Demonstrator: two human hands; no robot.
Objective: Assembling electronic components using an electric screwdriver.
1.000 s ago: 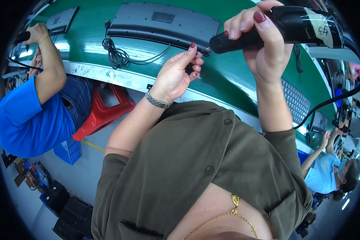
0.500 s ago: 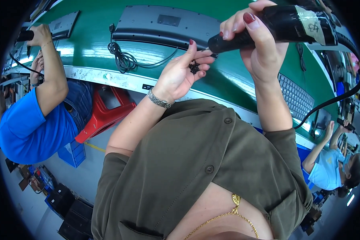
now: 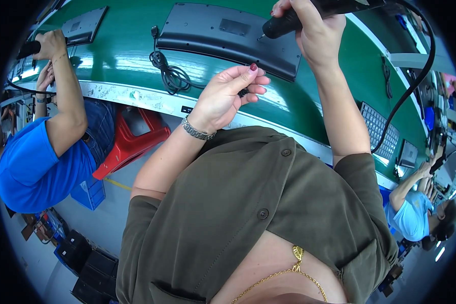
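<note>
A black keyboard (image 3: 197, 25) lies underside up on the green bench, its coiled cable (image 3: 169, 73) beside its near edge. My right hand (image 3: 321, 43) is wrapped round a black electric screwdriver (image 3: 283, 24), whose bit points down at the keyboard's right part. Whether the bit presses on a screw is too small to tell. Nearer to me, my left hand (image 3: 223, 93) is palm up with curled fingers, and holds a small heap of black screws (image 3: 243, 92). Its thumb and forefinger come together above the screws; anything between their tips cannot be made out.
The screwdriver's thick black cord (image 3: 424, 76) hangs down at the right. Another keyboard (image 3: 380, 129) lies keys up beyond my right forearm. A co-worker in blue (image 3: 28, 162) is at the left by a red stool (image 3: 131, 144); another person (image 3: 410, 215) works at the far right.
My right hand has carried the screwdriver from my left fingertips up and away onto the keyboard's underside. My left fingers have curled further over the screws.
</note>
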